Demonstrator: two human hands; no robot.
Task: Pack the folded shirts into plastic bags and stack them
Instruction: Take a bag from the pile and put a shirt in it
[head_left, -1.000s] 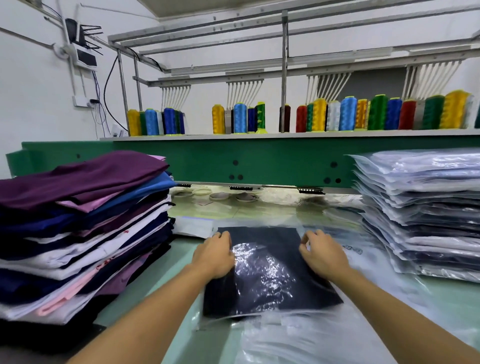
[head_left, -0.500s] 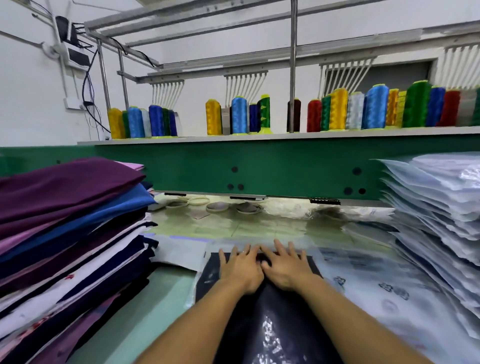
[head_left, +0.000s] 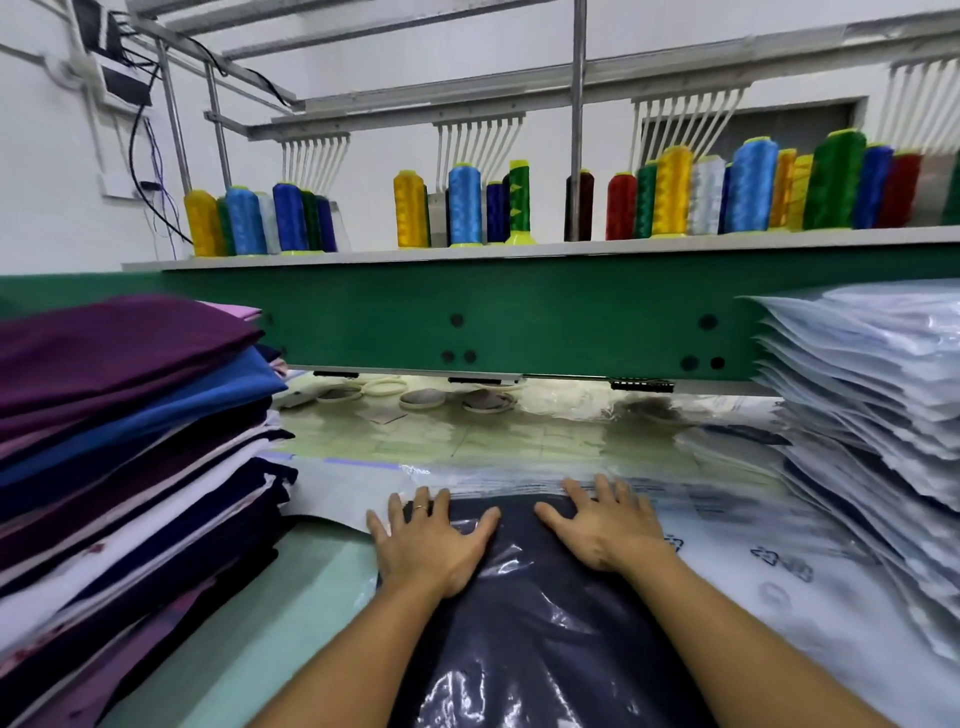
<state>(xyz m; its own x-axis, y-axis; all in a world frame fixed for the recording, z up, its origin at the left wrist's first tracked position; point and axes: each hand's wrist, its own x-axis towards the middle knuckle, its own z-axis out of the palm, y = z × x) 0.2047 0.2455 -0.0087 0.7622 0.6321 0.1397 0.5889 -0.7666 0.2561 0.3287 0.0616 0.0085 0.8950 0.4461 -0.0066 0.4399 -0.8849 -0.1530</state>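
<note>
Shirts (head_left: 130, 441) are piled high, all folded, far to the left of the left hand. Purple and blue ones are seen on top, with white, pink and dark ones under them. A strip of pale green table top (head_left: 291, 597) is seen between that pile and the left hand.

The left hand (head_left: 431, 540) is laid flat, with its fingers straight and spread out, and nothing is gripped by it. A ring (head_left: 422, 509) is worn on one finger.

Under both hands a dark blue folded shirt (head_left: 519, 525) is found, already inside a shiny clear plastic bag (head_left: 519, 686). The far end of the shirt is pressed down by both palms. The far edge of the bag is seen just past the fingertips, lying flat on the table.

The right hand (head_left: 605, 525) is laid flat too, with fingers spread and nothing held. It is kept apart from the left hand, and dark shirt is seen between the two thumbs.

To the right of the right hand, flat plastic bags (head_left: 779, 561) with printed marks are spread out. Further right, packed shirts (head_left: 872, 395) are stacked in a tall pile.

Far past both hands a green machine beam (head_left: 519, 317) is seen, and coloured thread cones (head_left: 462, 202) are lined up on the shelf above it.
</note>
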